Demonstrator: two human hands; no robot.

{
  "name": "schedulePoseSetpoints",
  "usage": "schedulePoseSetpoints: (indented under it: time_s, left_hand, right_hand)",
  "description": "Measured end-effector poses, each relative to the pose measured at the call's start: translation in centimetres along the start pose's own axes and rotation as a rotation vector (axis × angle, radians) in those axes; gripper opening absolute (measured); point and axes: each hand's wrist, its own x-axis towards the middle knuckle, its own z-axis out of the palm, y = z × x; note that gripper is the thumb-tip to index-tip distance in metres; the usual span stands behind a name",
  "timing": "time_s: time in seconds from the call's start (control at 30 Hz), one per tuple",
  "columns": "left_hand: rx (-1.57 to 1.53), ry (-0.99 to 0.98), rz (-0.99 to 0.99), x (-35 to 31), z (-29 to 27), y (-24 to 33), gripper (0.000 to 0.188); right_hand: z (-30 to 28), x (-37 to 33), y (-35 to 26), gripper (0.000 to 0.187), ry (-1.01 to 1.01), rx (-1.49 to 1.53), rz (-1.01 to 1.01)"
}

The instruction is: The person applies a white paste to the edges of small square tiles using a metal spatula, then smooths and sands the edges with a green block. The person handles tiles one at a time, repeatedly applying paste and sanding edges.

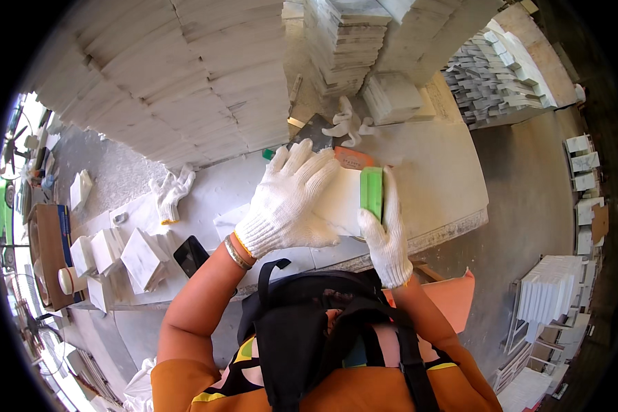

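While L hand lies palm-down on wht tile, fingers slightly apart, R hand grips grn block w/ fingers.

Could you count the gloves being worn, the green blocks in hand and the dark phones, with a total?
Worn white gloves: 2
Green block in hand: 1
Dark phone: 1
Total: 4

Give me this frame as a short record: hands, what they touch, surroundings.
Left hand: gloved, laid open over a white tile
Right hand: gloved, gripping a green block at the tile's right side
Beyond hands: orange piece, crumpled white glove
Person's left: black phone-like device, small tiles, loose white glove
Background: tall stacks of pale slabs
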Motion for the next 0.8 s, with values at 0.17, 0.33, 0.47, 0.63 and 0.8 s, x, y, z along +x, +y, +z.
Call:
schedulePoseSetpoints:
  time_s: [0.17, 0.33, 0.47, 0.63, 0.8]
  left_hand:
    - [-0.015, 0.021, -0.008, -0.1, 0.5, -0.1, 0.111]
    - [-0.003, 0.0, -0.028, 0.0, 0.2, 0.2, 0.112]
    - [0.021, 0.003, -0.003, 0.0, 0.3, 0.1, 0.111]
    - [0.002, 0.011, -0.031, -0.1, 0.4, 0.3, 0.108]
    - [-0.016, 0.009, -0.039, -0.1, 0.1, 0.3, 0.107]
  right_hand:
    - [0.2, 5.2, 0.5, 0.074, -0.032, 0.287, 0.239]
    - [0.2, -4.1, -0.9, 0.077, -0.052, 0.498, 0.274]
    - [0.6, 0.1, 0.5, 0.076, -0.007, 0.634, 0.394]
    - [0.6, 2.8, 1.9, 0.077, -0.018, 0.513, 0.286]
    - [-0.3, -4.5, -0.4, 0.084, -0.045, 0.214, 0.032]
